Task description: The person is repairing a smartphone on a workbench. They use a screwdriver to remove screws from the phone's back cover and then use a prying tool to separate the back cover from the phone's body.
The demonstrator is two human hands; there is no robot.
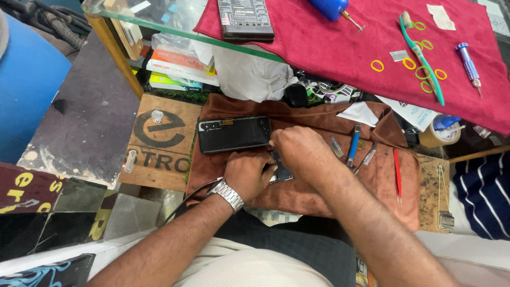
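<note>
A black phone back cover point(234, 133) lies on a brown cloth point(297, 194) spread over a low work surface. Just below it, my left hand point(248, 172), with a metal wristwatch point(227, 194), rests on an opened phone body point(280, 173) that is mostly hidden. My right hand point(298, 151) is closed over the same phone body, fingertips pressed together near the cover's right edge. Whether a tool is in those fingers is hidden.
On the brown cloth lie a blue-handled tool point(354, 146), a metal pry tool point(337, 146) and red tweezers point(397, 174). A red cloth point(340, 48) on the glass shelf holds a green toothbrush point(423, 56), yellow rings point(377, 65), a blue screwdriver point(468, 66) and a dark device point(245, 20). A tape roll point(440, 133) sits right.
</note>
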